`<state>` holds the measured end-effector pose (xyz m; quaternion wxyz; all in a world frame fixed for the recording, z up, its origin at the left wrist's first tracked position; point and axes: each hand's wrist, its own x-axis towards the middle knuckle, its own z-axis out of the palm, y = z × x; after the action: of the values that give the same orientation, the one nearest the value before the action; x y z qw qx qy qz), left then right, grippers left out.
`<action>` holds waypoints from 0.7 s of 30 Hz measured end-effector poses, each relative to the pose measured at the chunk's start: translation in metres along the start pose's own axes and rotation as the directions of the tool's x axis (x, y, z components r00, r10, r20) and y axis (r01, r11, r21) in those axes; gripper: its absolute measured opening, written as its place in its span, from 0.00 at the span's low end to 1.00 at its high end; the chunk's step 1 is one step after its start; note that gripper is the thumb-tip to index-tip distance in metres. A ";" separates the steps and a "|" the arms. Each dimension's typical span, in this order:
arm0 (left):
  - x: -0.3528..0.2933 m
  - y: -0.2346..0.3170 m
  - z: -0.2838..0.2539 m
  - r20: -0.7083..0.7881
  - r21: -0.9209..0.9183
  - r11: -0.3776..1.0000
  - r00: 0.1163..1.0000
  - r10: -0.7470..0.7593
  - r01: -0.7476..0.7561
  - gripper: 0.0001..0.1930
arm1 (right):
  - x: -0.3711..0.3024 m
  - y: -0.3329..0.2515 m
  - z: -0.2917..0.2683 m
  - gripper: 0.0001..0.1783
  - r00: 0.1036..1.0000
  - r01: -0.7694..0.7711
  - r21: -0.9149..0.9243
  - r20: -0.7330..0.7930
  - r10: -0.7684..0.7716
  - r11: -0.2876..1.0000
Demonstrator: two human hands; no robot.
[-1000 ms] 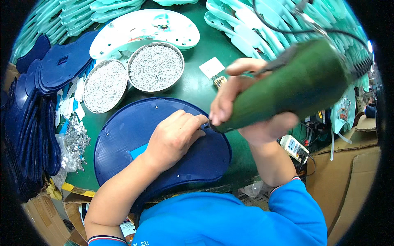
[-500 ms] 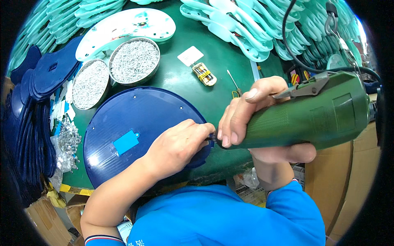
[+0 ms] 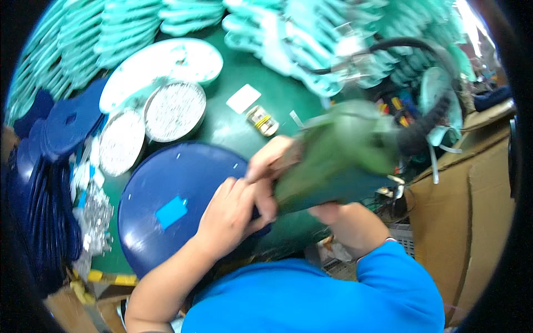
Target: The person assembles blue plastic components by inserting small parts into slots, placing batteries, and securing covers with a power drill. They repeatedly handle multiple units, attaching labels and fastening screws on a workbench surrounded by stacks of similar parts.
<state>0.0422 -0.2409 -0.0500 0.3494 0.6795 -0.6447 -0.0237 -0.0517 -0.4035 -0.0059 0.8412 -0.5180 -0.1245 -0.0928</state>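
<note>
A green power screwdriver point(image 3: 327, 161), smeared by motion, is gripped in my right hand point(image 3: 272, 158). Its thick body slants from my fingers up to the right, where a black cable point(image 3: 425, 127) leaves it. My left hand point(image 3: 230, 208) has its fingers drawn together at the tool's front end, and whatever they pinch is hidden. Both hands are over the right edge of a round dark-blue plastic cover point(image 3: 183, 172). On that cover lies a light-blue rectangular piece point(image 3: 171, 212).
Two bowls of small silvery parts, one nearer point(image 3: 119, 141) and one farther point(image 3: 176, 111), stand behind the cover. Dark-blue panels point(image 3: 47, 194) are piled left; mint-green shells point(image 3: 133, 33) line the back. A small yellow-banded bundle point(image 3: 262, 120) lies mid-table. Cardboard point(image 3: 444, 233) stands right.
My right hand has brought the screwdriver leftward, close against my left fingers, and its body now tilts up more steeply. The whole view has shifted slightly.
</note>
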 end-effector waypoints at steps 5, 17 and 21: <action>-0.003 -0.046 -0.050 -0.283 0.244 0.944 0.948 -0.148 0.221 0.12 | 0.013 0.001 -0.005 0.42 0.991 0.040 -0.006 -0.131 -0.040 0.999; -0.080 -0.190 -0.144 -0.440 0.436 0.663 0.786 -0.434 0.609 0.07 | 0.067 0.026 0.018 0.43 0.986 0.129 0.098 -0.114 -0.118 0.987; -0.075 -0.184 -0.148 -0.450 0.424 0.704 0.808 -0.382 0.569 0.06 | 0.080 0.036 0.025 0.43 0.989 0.109 0.098 -0.106 -0.098 0.989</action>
<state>0.2594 -0.1219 -0.0632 0.2270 0.8881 -0.3560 0.1817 0.0319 -0.3674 -0.0015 0.8660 -0.4614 -0.1133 -0.1559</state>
